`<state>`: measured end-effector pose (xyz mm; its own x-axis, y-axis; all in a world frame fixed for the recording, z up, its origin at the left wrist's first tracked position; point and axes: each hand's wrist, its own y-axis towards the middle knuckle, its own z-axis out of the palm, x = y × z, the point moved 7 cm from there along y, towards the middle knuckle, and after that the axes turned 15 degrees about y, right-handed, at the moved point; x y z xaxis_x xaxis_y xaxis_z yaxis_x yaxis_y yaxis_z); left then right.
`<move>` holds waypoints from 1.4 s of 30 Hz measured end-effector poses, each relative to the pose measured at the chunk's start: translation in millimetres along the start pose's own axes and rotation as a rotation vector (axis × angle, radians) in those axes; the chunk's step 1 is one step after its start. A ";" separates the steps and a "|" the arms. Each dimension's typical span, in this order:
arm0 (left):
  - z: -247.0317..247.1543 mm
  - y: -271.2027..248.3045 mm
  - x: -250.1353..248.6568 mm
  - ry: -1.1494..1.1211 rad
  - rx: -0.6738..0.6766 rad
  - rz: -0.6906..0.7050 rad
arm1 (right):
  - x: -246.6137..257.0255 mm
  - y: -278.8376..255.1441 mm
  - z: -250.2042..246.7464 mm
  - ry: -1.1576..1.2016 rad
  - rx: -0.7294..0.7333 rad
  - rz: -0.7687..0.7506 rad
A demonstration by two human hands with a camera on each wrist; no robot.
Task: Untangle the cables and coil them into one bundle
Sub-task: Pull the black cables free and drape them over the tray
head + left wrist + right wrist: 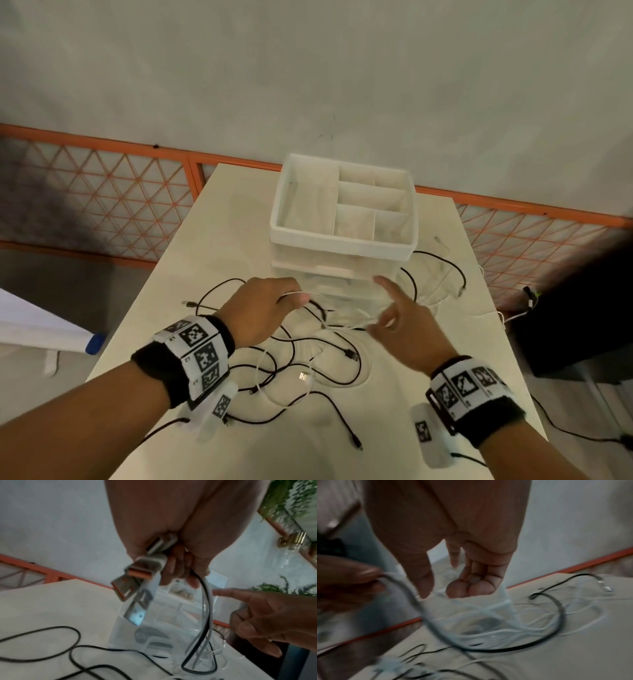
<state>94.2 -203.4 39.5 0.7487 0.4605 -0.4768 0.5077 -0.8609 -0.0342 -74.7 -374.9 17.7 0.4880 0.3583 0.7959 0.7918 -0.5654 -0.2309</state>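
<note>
A tangle of black cables (342, 380) and white cables (274, 387) lies spread over the white table (239, 205). My left hand (298, 300) is raised above the tangle. In the left wrist view it grips several USB plugs (137, 577), and white strands and a black cable (205, 601) hang down from it. White strands run across to my right hand (383, 320). Its index finger points forward and its other fingers curl round the white cables (479, 615). The right wrist view is blurred.
A white drawer organiser (342, 241) with open top compartments stands just beyond my hands. More cable (455, 270) lies to its right near the table edge. A loose USB plug (303, 376) lies between my wrists. An orange lattice fence (102, 198) runs behind the table.
</note>
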 end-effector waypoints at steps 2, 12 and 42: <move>-4.8 0.0 -17.1 -0.088 -0.009 0.055 | 23.8 -9.2 33.6 0.046 0.174 -0.067; 18.9 -5.6 7.6 -0.183 0.237 -0.148 | 23.0 10.5 42.7 0.219 -0.116 -0.177; -0.6 9.5 -30.5 -0.969 0.243 -0.441 | 83.7 -6.0 35.0 0.658 0.135 -0.178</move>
<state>76.5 -225.6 54.2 -0.1862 0.4647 -0.8657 0.4712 -0.7309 -0.4937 -25.8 -315.5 66.1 0.0563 -0.1120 0.9921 0.8986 -0.4274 -0.0993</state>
